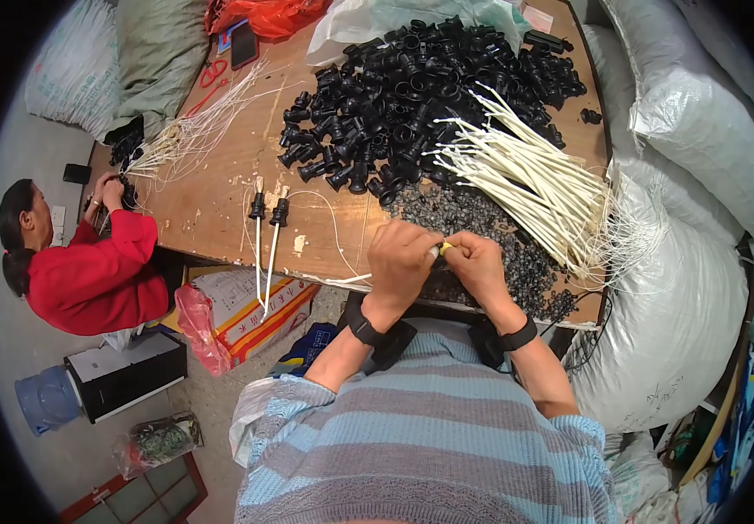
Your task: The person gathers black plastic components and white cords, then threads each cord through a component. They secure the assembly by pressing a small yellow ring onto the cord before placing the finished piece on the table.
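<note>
My left hand [404, 257] and my right hand [479, 267] meet at the table's near edge, fingers closed in a pinch. Between the fingertips is a small yellow piece [445, 248], mostly covered; its kind I cannot make out. A white stick end [351, 279] shows just left of my left hand; whether I hold it is unclear. Small dark bits [456, 214] lie in a layer under and beyond my hands. Past them rises a heap of black plastic sockets [412, 96]. On the right lies a bundle of thin white tubes [534, 188] with loose white wires.
Two black sockets on white tubes [272, 229] overhang the table edge at left. At far left a co-worker in red [97, 271] handles black parts by white wires [186, 140]. Full white sacks [678, 306] crowd the right side. A phone [243, 45] lies near red scissors [214, 72].
</note>
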Available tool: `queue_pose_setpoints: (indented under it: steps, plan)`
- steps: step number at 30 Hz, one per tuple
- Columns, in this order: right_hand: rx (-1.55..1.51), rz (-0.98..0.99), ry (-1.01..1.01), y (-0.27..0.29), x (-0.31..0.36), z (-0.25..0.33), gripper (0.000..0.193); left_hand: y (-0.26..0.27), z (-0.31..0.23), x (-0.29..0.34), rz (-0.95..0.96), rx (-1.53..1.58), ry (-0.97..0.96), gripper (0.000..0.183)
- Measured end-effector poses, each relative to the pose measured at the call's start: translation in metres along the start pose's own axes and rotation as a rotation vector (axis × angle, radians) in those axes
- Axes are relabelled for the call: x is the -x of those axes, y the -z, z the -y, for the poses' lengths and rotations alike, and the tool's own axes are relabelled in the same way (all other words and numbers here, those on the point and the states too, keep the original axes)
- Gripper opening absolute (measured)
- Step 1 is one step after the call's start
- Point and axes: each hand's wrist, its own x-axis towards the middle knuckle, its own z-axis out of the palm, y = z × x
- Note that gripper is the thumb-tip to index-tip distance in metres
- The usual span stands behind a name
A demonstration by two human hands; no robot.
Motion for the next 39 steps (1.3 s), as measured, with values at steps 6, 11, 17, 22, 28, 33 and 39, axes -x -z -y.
queue_pose_setpoints:
  steps: [6,11,17,22,28,33,39]
  plan:
    - [-0.119,0.133,0.058,-0.001,0.001,-0.002,0.010,-0.002,0.000,-0.001,-0.020,-0.117,-0.082,0.018]
    - [-0.059,0.004,0.225,-0.001,0.004,-0.008,0.009,0.003,0.004,-0.002,0.174,0.202,0.249,0.022]
    - [0.188,-0.038,0.382,0.001,0.008,-0.001,0.009,-0.003,0.011,0.003,0.035,0.379,0.275,0.009]
    - [-0.179,0.066,0.174,0.005,0.010,0.002,0.009,0.000,0.012,0.003,-0.008,0.340,0.238,0.009]
    - [-0.236,0.111,0.092,0.005,0.012,0.014,0.009,0.003,0.009,0.000,-0.013,0.320,0.164,0.009]
    - [-0.159,0.060,0.139,0.003,0.010,0.004,0.009,0.004,0.007,-0.001,0.011,0.313,0.153,0.011]
    - [0.200,-0.075,0.416,0.003,0.009,0.004,0.010,0.009,0.008,-0.005,0.160,0.349,0.245,0.015]
